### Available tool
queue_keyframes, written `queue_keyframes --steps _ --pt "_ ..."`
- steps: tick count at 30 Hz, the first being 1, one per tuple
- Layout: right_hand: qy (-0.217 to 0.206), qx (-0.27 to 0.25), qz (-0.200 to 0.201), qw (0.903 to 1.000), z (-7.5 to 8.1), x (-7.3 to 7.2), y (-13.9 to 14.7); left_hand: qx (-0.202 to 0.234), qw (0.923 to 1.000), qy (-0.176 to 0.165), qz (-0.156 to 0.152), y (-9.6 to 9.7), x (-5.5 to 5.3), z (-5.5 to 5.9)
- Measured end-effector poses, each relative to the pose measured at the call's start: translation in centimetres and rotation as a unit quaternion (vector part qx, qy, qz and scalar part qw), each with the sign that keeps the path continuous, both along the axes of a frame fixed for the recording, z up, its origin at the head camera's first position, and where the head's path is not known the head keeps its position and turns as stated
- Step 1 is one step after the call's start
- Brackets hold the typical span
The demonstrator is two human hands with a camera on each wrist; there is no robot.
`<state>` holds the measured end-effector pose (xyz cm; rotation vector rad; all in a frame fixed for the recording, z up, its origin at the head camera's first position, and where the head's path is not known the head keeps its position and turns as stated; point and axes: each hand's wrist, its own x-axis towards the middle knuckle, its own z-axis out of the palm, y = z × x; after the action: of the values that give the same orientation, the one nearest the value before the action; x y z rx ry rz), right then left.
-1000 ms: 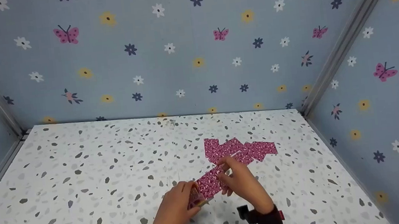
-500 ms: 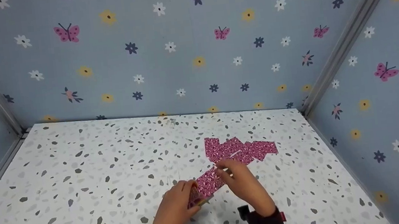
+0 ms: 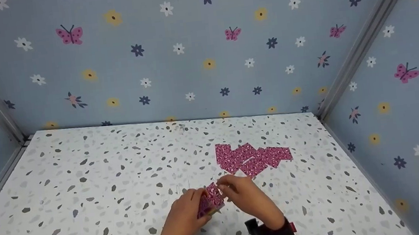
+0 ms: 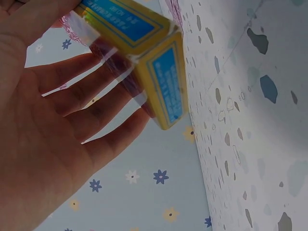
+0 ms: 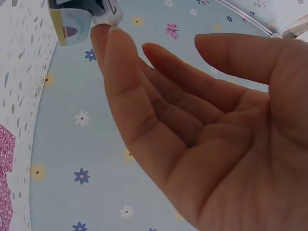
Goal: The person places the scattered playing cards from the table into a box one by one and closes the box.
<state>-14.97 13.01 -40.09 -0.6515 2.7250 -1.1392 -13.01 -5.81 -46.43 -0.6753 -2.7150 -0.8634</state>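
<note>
As I look across the speckled table, the left hand and right hand work close together.
Beyond them lie spread cards. The left clasps the box near the table's front; the right's fingertips are at the patterned cards by its open end, whether pinching I cannot tell. I'd hold the box steady and keep the cards square to the opening, unbent.

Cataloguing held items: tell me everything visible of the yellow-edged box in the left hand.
The small rectangular box looks like glossy card, yellow with blue panels of pale, blurred print and a dark reddish, shiny side. It is tilted, gripped by the left hand, over the speckled table; whether it touches the tabletop is unclear. The right hand is close beside it.
</note>
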Motion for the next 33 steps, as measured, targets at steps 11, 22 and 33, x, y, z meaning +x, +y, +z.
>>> queue_keyframes --steps 11,22,33 --pt "0.000 0.015 0.022 0.9997 -0.1 0.3 -0.5 -0.001 0.9999 0.017 -0.004 -0.2 0.0 -0.2" --pt "0.010 0.048 0.022 0.9986 0.1 0.7 -1.2 -0.004 0.9997 0.024 0.005 -0.2 0.0 0.0" --pt "-0.001 0.047 0.030 0.9985 -0.3 0.4 -0.9 -0.013 0.9998 0.002 0.014 0.0 0.1 -0.1"
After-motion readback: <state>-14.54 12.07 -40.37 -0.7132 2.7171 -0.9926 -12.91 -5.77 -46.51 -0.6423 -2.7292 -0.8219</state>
